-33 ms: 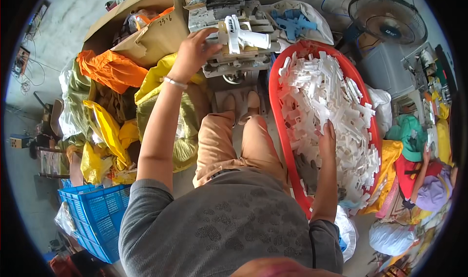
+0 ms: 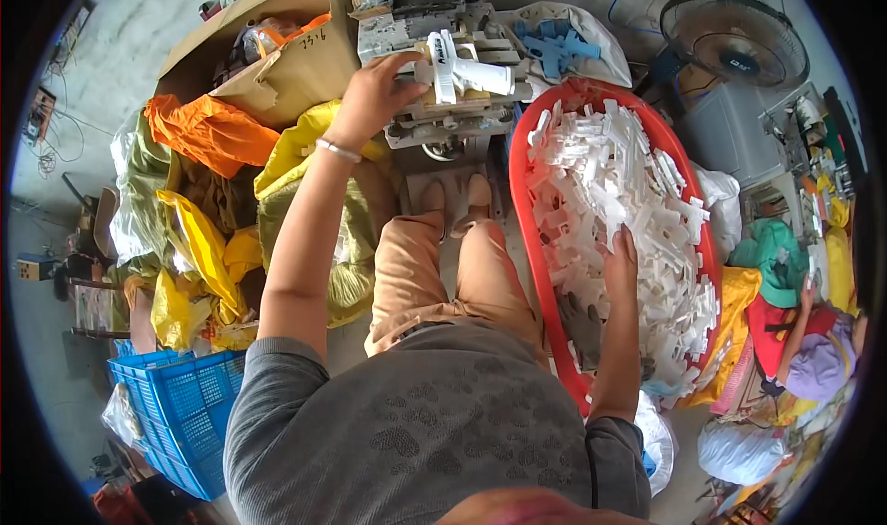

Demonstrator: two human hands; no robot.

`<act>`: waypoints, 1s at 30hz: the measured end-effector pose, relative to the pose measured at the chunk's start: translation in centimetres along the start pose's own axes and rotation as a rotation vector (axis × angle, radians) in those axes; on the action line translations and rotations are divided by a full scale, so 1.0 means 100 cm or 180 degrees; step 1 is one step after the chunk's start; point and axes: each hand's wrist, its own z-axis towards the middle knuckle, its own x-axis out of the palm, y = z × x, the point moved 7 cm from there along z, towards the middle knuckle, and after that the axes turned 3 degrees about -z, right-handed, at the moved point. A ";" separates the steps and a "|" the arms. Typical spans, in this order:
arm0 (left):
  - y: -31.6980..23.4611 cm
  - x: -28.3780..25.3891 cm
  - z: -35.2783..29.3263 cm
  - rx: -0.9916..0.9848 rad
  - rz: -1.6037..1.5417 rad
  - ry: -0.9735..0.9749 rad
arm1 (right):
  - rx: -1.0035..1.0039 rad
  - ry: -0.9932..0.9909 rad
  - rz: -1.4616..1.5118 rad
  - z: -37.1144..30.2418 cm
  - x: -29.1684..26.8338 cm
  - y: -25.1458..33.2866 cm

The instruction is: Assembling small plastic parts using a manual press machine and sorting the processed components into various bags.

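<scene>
A white plastic toy-gun-shaped part [image 2: 482, 76] with a dark printed mark lies on the fixture of a metal bench machine [image 2: 420, 119]. My left hand [image 2: 377, 100], a bangle at its wrist, is beside the fixture's left end. Its thumb and index finger are apart, with nothing visible held between them. On the right, a red oval tub [image 2: 523, 179] is heaped with loose white plastic pieces [image 2: 647, 183]. Over this heap, my right hand [image 2: 621, 262] has its fingers closed on one white plastic piece [image 2: 613, 213]; the palm side is partly hidden.
Blue plastic parts [image 2: 556, 47] lie in a white sack behind the tub. A black fan [image 2: 735, 40] stands far right. On the left are a cardboard box [image 2: 305, 72], orange cloth [image 2: 211, 132], yellow sacks [image 2: 199, 239] and a blue crate [image 2: 176, 414]. Another person's arm [image 2: 802, 331] shows at right.
</scene>
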 end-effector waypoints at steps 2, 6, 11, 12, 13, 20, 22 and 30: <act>0.003 0.002 0.008 0.0047 -0.0137 0.0101 | -0.0268 0.0391 0.0463 0.010 0.021 0.024; 0.009 -0.006 0.004 0.0114 -0.0492 -0.0141 | -0.1030 0.0927 0.0272 0.030 0.100 0.116; 0.046 -0.045 -0.051 -0.0685 -0.1005 -0.0977 | -0.2556 0.1416 -0.1205 0.044 0.216 0.192; 0.059 -0.052 -0.072 -0.0763 -0.1215 -0.1190 | -0.3144 0.1305 -0.2018 0.032 0.239 0.210; 0.074 -0.059 -0.096 -0.0924 -0.1097 -0.1212 | -0.3467 0.1324 -0.2067 0.029 0.254 0.215; 0.120 -0.096 -0.248 -0.2069 -0.0270 -0.1513 | -0.3916 0.1817 -0.2918 0.030 0.298 0.218; 0.128 -0.091 -0.275 -0.2213 -0.0504 -0.1597 | -0.3865 0.1964 -0.3172 0.037 0.298 0.215; 0.158 -0.070 -0.335 -0.2648 -0.0687 -0.1764 | -0.3538 0.1016 -0.2394 0.000 0.189 0.203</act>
